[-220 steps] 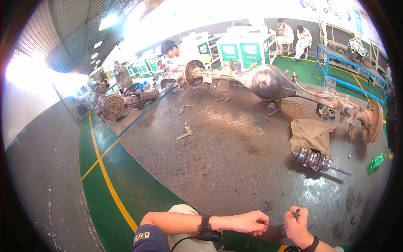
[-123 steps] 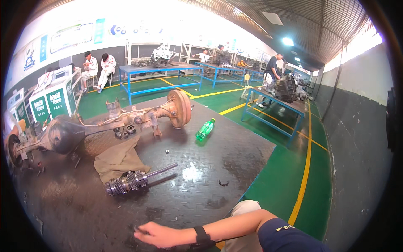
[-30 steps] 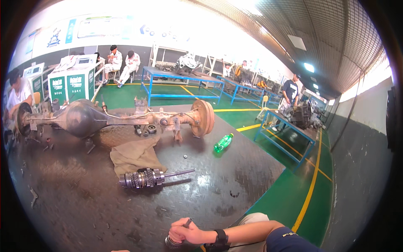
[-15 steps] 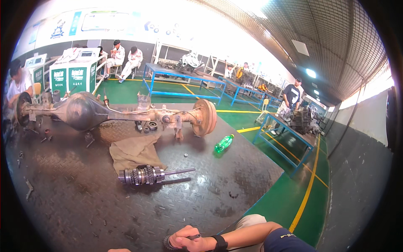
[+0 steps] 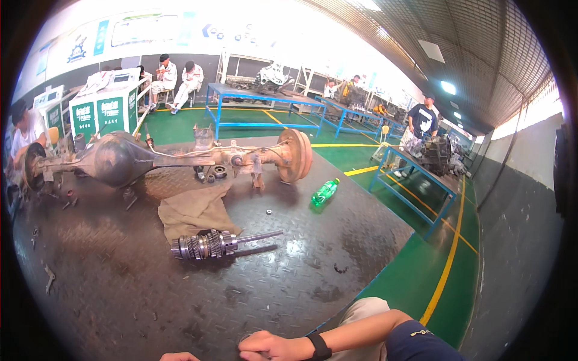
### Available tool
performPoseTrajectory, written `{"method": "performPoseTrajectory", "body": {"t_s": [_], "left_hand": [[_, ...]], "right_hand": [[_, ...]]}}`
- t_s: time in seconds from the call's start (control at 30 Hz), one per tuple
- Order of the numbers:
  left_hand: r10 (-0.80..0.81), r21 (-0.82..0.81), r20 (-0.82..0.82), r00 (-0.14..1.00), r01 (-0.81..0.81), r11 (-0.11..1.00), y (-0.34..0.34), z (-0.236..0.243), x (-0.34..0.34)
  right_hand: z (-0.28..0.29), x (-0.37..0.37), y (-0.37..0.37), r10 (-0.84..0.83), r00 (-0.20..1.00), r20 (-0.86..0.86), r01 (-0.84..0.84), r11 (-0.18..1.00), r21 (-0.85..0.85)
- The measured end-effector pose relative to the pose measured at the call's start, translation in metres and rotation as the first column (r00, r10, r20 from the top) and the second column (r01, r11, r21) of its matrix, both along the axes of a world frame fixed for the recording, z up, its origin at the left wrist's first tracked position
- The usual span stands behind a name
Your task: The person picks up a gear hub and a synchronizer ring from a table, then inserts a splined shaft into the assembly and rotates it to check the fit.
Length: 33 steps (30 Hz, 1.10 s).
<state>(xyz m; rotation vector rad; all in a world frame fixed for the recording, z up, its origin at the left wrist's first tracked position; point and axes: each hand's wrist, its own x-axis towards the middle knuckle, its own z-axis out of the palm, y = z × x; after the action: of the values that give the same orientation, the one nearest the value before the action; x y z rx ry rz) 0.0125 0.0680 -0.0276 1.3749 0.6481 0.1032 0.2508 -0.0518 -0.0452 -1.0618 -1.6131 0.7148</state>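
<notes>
My right hand point(image 5: 269, 347) is at the lower edge, fingers curled and partly cut off by the picture's rim. Whatever it holds is hidden. Only a sliver of my left hand point(image 5: 179, 357) shows to its left, its fingers out of sight. Beyond both hands, a gear shaft point(image 5: 208, 245) with several gears lies on the dark metal tabletop point(image 5: 180, 301), its bare end toward the right. Its gears rest beside a brown cloth point(image 5: 195, 209). A small nut-like ring point(image 5: 269, 212) lies farther off, and a dark broken-looking ring point(image 5: 341, 269) is nearer the right edge.
A rusty axle housing point(image 5: 123, 159) with a drum point(image 5: 295, 156) spans the table's far side. A green bottle point(image 5: 325, 192) lies near the right edge. Blue-framed benches point(image 5: 415, 186) stand beyond, where a person point(image 5: 422, 120) stands. Others sit at the back and far left.
My right hand has turned and sunk toward the lower edge; the dark ribbed round part and rod seen in it are now out of sight. Slightly more of my left hand shows.
</notes>
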Motion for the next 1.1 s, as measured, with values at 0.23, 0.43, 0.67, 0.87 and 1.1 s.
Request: {"method": "performPoseTrajectory", "body": {"t_s": [0.23,0.43,0.67,0.87,1.1], "left_hand": [[-0.024,-0.001,-0.027,0.999,0.024,1.0,-0.002,-0.007,0.009],[-0.011,0.097,-0.036,0.999,0.015,0.995,-0.006,-0.005,0.001],[0.017,0.071,-0.026,1.0,-0.015,0.997,-0.003,-0.006,-0.009],[0.009,0.018,-0.009,1.0,-0.009,1.0,-0.001,-0.007,-0.008],[-0.041,0.03,-0.08,0.996,0.043,0.999,-0.001,0.003,0.003]], "right_hand": [[-0.016,-0.007,0.041,0.011,0.997,0.077,-0.001,0.992,-0.128],[-0.022,0.014,0.032,-0.01,0.928,-0.371,-0.102,0.954,-0.28],[-0.047,0.026,0.021,-0.002,0.638,-0.77,-0.19,0.969,-0.16],[-0.028,0.011,-0.003,0.002,0.982,-0.188,0.035,0.981,0.193],[0.001,-0.014,0.015,-0.082,0.995,0.062,0.084,0.996,-0.031]]}}
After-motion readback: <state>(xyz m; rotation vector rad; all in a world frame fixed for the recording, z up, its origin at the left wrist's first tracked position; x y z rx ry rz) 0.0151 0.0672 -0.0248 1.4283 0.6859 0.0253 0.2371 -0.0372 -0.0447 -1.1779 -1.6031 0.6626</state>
